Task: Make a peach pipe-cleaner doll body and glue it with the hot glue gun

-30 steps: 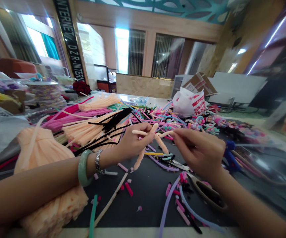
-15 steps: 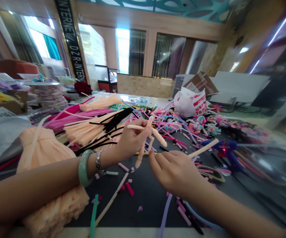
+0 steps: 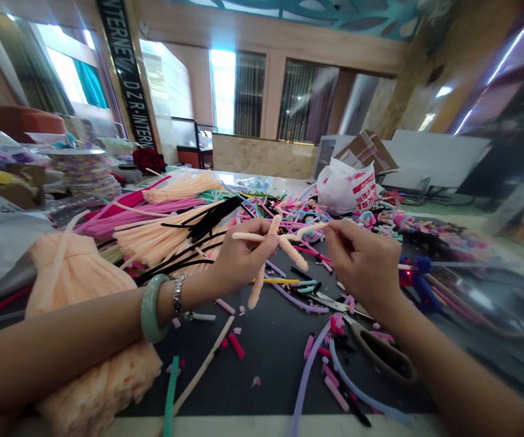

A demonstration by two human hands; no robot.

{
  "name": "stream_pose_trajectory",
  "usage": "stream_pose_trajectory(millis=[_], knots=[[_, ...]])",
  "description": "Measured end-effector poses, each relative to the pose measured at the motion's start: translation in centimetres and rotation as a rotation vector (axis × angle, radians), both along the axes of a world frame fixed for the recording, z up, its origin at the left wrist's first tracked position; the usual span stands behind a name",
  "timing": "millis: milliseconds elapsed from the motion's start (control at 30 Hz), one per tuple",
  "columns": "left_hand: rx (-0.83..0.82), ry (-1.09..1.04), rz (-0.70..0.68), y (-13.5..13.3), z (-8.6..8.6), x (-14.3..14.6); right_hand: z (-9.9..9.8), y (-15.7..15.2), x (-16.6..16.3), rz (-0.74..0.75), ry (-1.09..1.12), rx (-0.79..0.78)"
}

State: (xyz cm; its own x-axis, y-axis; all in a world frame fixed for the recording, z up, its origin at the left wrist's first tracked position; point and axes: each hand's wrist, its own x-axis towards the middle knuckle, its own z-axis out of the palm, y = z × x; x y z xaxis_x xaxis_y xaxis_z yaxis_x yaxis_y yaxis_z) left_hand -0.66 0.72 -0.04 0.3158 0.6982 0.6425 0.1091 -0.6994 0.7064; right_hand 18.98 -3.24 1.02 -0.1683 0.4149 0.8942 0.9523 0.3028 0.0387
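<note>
My left hand (image 3: 248, 252) pinches a small figure of peach pipe cleaners (image 3: 293, 254) between thumb and fingers, its twisted limbs sticking out several ways. A thin, slightly kinked peach pipe cleaner (image 3: 310, 229) stretches from the figure to my right hand (image 3: 364, 258), whose closed fingers grip it. Both hands are raised over the dark tabletop. Below my right hand lie scissors (image 3: 384, 355) with brownish handles and parted blades. Under my left forearm is a thick bundle of peach pipe cleaners (image 3: 80, 267).
Pink, peach and black pipe cleaners (image 3: 157, 237) are heaped behind my left hand. A blue glue gun (image 3: 419, 276) with a red light is at the right. A white plastic bag (image 3: 348, 185) stands farther back. Cut scraps (image 3: 237, 346) are scattered over the dark mat (image 3: 225, 388).
My right hand has moved up and to the right, drawing the pipe cleaner out sideways from the figure. The scissors below have come into fuller view. My left hand has hardly moved.
</note>
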Motion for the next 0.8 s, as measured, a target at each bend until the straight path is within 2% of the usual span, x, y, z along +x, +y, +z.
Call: stream_pose_trajectory(millis=[67,133,333,433,533,600,733,800], knots=[[0.022,0.026,0.014,0.0,-0.1,0.0,0.3,-0.4,-0.1,0.062,0.098,0.062],[0.023,0.050,0.013,0.0,-0.1,0.1,0.5,-0.6,-0.3,0.093,0.148,0.052],[-0.030,0.129,-0.114,-0.5,0.5,0.4,0.6,0.2,0.2,0.142,0.343,-0.144],[-0.059,0.214,-0.236,-0.4,0.5,0.2,0.7,0.3,0.3,0.166,0.403,-0.196],[0.026,0.333,-0.277,-0.3,0.4,0.1,0.9,0.2,0.3,0.218,0.468,-0.255],[0.100,0.402,-0.253,-0.2,0.4,0.0,1.0,0.2,0.2,0.330,0.584,-0.363],[0.175,0.498,-0.206,-0.4,0.8,0.1,1.3,0.0,0.0,0.740,0.882,-0.719],[0.213,0.515,-0.190,-0.5,0.9,0.2,1.3,-0.2,-0.3,0.873,0.929,-0.836]])
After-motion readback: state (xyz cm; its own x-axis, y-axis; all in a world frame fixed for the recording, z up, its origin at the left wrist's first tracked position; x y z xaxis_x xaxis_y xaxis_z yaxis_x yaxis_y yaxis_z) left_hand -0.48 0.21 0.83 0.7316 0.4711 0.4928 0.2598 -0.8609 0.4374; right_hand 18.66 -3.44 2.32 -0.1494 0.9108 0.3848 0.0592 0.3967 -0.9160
